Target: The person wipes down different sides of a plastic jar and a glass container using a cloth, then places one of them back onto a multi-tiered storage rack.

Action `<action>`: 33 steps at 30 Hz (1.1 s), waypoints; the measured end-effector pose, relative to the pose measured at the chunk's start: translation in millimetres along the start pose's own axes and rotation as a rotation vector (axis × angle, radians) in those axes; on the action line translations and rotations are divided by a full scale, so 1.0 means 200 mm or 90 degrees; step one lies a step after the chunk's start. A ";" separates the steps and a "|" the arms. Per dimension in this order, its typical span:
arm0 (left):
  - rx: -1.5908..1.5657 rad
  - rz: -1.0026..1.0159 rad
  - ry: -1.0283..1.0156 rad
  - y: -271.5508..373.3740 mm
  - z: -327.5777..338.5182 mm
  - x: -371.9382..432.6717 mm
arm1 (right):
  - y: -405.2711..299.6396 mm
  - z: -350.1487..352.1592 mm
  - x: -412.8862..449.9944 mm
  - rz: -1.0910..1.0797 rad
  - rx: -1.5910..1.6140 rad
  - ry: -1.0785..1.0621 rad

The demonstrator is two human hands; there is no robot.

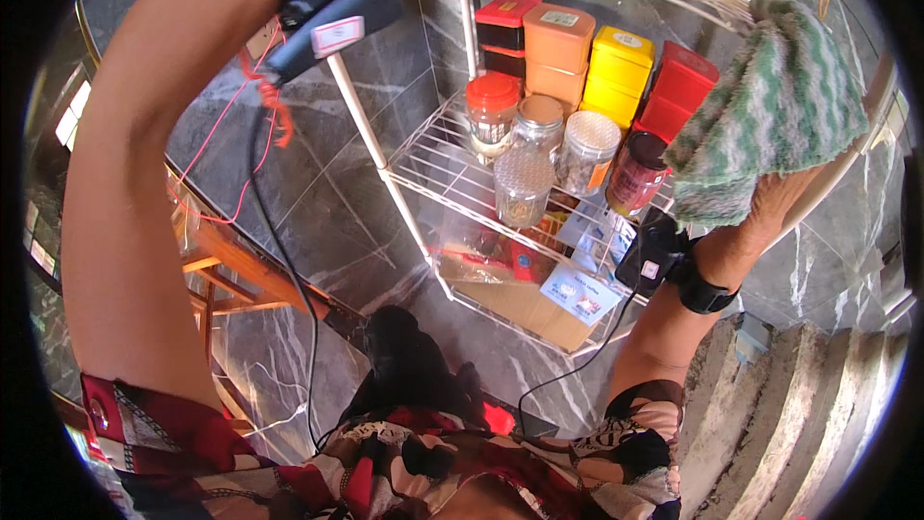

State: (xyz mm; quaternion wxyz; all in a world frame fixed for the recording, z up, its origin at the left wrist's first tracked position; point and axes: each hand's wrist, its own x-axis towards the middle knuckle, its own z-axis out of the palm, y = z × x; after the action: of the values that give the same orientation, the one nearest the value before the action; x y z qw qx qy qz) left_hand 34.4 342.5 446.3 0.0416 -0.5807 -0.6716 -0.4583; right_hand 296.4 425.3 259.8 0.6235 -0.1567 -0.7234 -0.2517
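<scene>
A green and grey striped cloth (772,108) covers most of my right hand (783,195) at the upper right, beside a curved pale edge of the rack. Its fingers are hidden under the fabric, and a black device is strapped to that wrist. My left arm reaches up past the top edge, so the left hand is out of view; a dark device (336,29) with a white label is strapped near its wrist. Before me stands a white wire rack (390,173). On its middle shelf are a red-lidded jar (493,112), clear jars (523,188) and a dark red tin (635,173).
Behind the jars stand peach (556,50), yellow (617,79) and red plastic containers (675,94). Cardboard (520,307) and printed cards lie low on the rack. Black cables hang from both devices. A wooden stool (231,282) is at left; concrete steps (779,404) are at lower right.
</scene>
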 end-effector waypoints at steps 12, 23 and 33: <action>-0.030 0.148 -0.022 -0.52 -0.15 -0.90 | -0.04 -0.02 -0.02 0.032 -0.041 0.053; 0.082 -0.148 0.042 -1.50 0.70 -0.87 | -0.04 0.02 0.07 0.089 -0.047 0.087; 0.160 0.078 -0.050 -1.95 1.01 -0.67 | -0.29 0.04 -0.19 0.145 0.004 0.098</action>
State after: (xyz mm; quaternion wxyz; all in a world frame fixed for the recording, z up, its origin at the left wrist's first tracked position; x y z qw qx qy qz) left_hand -145.8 413.4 29.2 0.1158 -0.6285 -0.6880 -0.3437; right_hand 265.1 385.7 211.2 0.7023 -0.2156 -0.6518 -0.1883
